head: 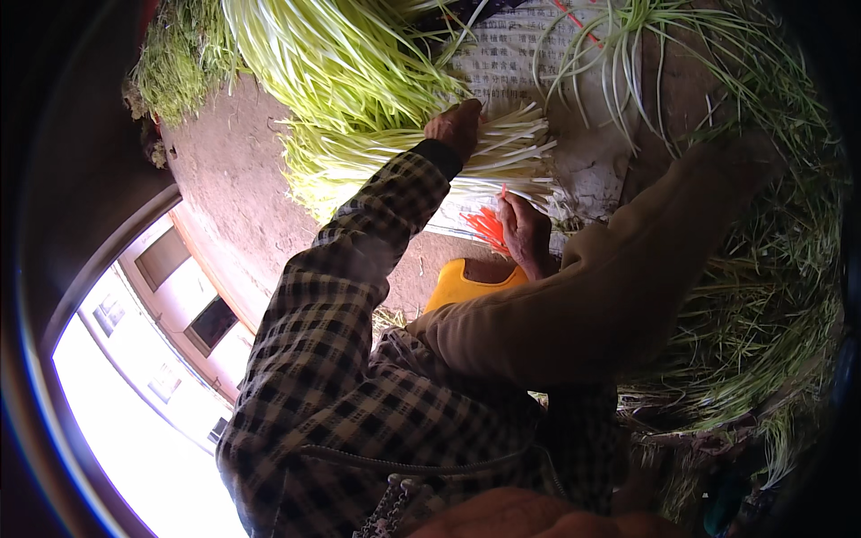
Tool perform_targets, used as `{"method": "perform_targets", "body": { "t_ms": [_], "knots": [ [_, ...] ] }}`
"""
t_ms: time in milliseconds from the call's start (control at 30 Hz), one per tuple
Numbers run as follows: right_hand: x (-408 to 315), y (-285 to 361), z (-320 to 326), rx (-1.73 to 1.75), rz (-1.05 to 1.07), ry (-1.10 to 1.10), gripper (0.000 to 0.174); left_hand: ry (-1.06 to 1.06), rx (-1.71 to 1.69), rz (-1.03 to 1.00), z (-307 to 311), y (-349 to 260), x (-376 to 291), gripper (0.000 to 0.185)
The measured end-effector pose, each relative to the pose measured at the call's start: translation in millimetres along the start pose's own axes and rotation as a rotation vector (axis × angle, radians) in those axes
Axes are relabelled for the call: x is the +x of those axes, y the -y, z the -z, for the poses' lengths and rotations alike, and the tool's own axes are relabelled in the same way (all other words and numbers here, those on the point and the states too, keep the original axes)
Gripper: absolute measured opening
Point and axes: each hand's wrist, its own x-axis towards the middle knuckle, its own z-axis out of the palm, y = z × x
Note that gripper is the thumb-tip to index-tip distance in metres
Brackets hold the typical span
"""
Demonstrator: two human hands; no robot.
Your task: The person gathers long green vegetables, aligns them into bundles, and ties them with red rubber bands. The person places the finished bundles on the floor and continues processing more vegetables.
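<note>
My left hand [457, 128], in a black-and-cream checked sleeve, grips a bundle of long leafy shoots [363, 151] near its white stalk ends. The leaves point left and the stalks right. Below and to the right, my right hand [528, 232] holds a bunch of thin red strips [488, 228], one of which sticks up above the fingers beside the stalks. A larger heap of pale yellow-green shoots [336, 67] lies just above the bundle. My right forearm is hidden behind a brown cloth-covered limb.
A printed white sheet [498, 74] lies under the shoots. Loose shoots [625, 54] spread at the upper right, and cut greens [760, 323] pile along the right. More greens [181, 67] stand upper left. A yellow plastic object [447, 286] is below my right hand. The brown-clad limb [605, 289] crosses the right side.
</note>
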Motion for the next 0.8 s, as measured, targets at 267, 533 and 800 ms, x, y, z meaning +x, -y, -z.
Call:
{"method": "perform_targets", "body": {
  "t_ms": [267, 533, 800],
  "knots": [
    [1.0, -2.7, 0.8, 0.014, -0.005, 0.009, 0.015, 0.24, 0.127, 0.157, -1.0, 2.7, 21.6, 0.021],
    [-0.2, -2.5, 0.8, 0.016, -0.041, 0.05, 0.014, 0.224, 0.135, 0.084, -4.5, 10.2, 33.4, 0.023],
    [-1.5, -0.5, 1.3, 0.041, -0.008, 0.006, 0.013, 0.353, 0.259, 0.016, -8.5, 10.9, 50.2, 0.017]
  ]
}}
